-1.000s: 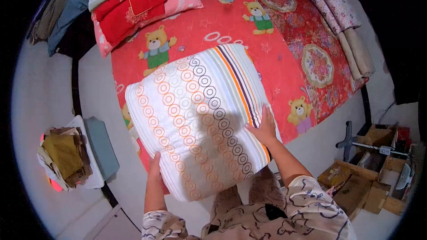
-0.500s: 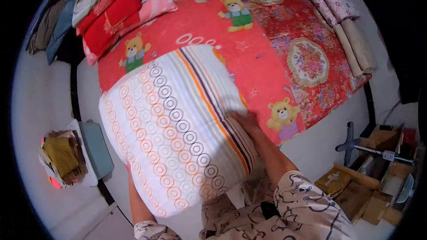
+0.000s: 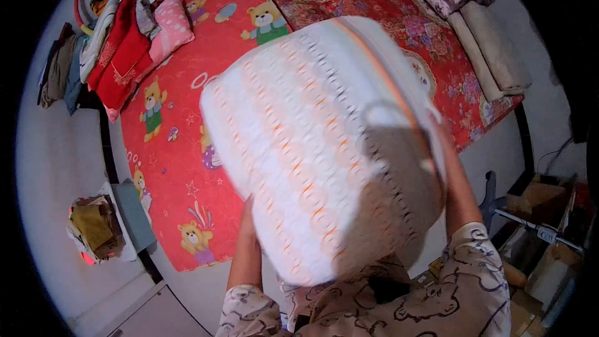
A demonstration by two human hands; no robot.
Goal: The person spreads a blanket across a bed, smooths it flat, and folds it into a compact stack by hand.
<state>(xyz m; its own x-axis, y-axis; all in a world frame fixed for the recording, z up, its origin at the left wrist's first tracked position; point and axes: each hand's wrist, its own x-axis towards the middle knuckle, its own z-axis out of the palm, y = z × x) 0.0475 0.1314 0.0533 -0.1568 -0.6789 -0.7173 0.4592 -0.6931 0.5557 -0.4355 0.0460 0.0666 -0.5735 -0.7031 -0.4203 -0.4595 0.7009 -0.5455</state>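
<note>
A large folded white quilt [image 3: 312, 143], patterned with rows of orange and dark circles and stripes along its right part, hangs between my hands, blurred by motion. At its left edge is my left hand [image 3: 248, 212], with the fingers hidden behind the cloth. My right hand [image 3: 440, 134] grips the right edge, smeared and mostly behind the fabric. Beneath and beyond the quilt lies the bed with its red bear-print sheet [image 3: 181, 137] and a floral red cover [image 3: 399, 19].
Folded red cloths [image 3: 125, 56] and a pink pillow [image 3: 170, 25] lie at the back left. Rolled bedding [image 3: 493, 50] is at the back right. A bin of cardboard [image 3: 95, 228] stands left; boxes [image 3: 540, 203] stand lower right.
The quilt has moved right and up with both hands, now covering part of the floral cover. The view has shifted, showing more of the red sheet's left side.
</note>
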